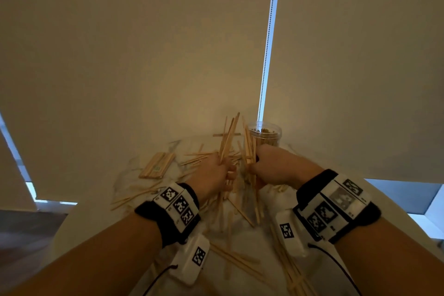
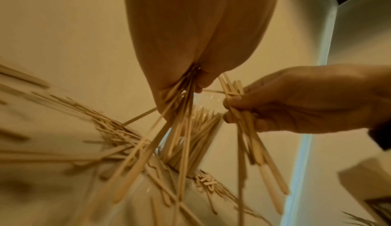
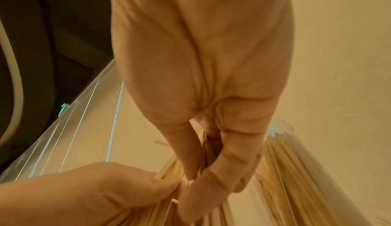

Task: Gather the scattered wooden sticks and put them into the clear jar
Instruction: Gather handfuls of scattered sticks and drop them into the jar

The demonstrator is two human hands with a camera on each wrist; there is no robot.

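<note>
Thin wooden sticks (image 1: 237, 209) lie scattered over a white marble table (image 1: 86, 228). My left hand (image 1: 213, 170) grips a bunch of sticks (image 1: 229, 137) that fan upward. Just to its right, my right hand (image 1: 269, 163) grips a second bunch (image 1: 248, 144), also upright. The clear jar (image 1: 265, 134) stands right behind the right hand, partly filled with sticks. In the left wrist view the left hand (image 2: 190, 72) holds sticks (image 2: 182, 129) spreading down in front of the jar (image 2: 196, 136), with the right hand (image 2: 296, 102) beside it. In the right wrist view the right hand's fingers (image 3: 228, 162) curl round sticks next to the jar (image 3: 296, 171).
A neat flat stack of sticks (image 1: 157, 165) lies at the left back of the table. More loose sticks (image 1: 290, 269) lie near the front edge. A roller blind with a bead chain (image 1: 269, 38) hangs close behind the jar. The table's edge curves at left and right.
</note>
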